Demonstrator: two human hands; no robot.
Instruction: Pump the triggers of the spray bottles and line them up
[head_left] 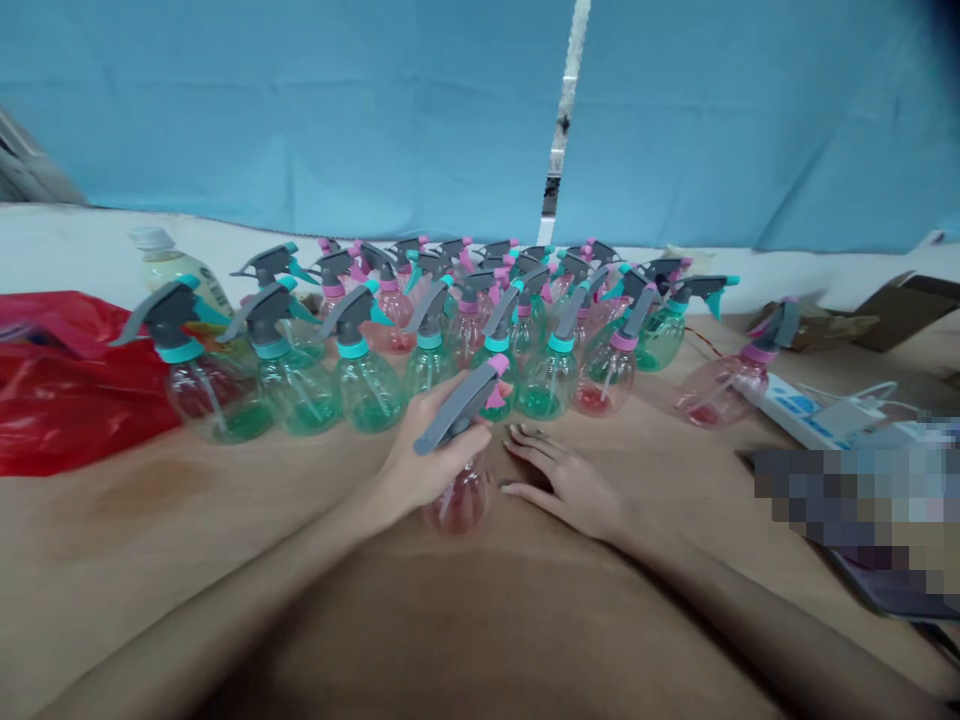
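Well, a wide pale-brown surface point(97, 570) carries rows of round clear plastic spray bottles point(367, 388) on its far side, a crumpled red plastic bag point(82, 385) at left. Nearer, the right hand point(570, 485) is free, fingers spread, beside the left hand point(426, 468), which grasps a pinkish, grey-headed spray bottle point(461, 503).

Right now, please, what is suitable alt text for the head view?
A person's left hand grips a pink spray bottle; the open right hand is beside it. Behind them, green and pink spray bottles stand crowded on a table, a red plastic bag at the far left.
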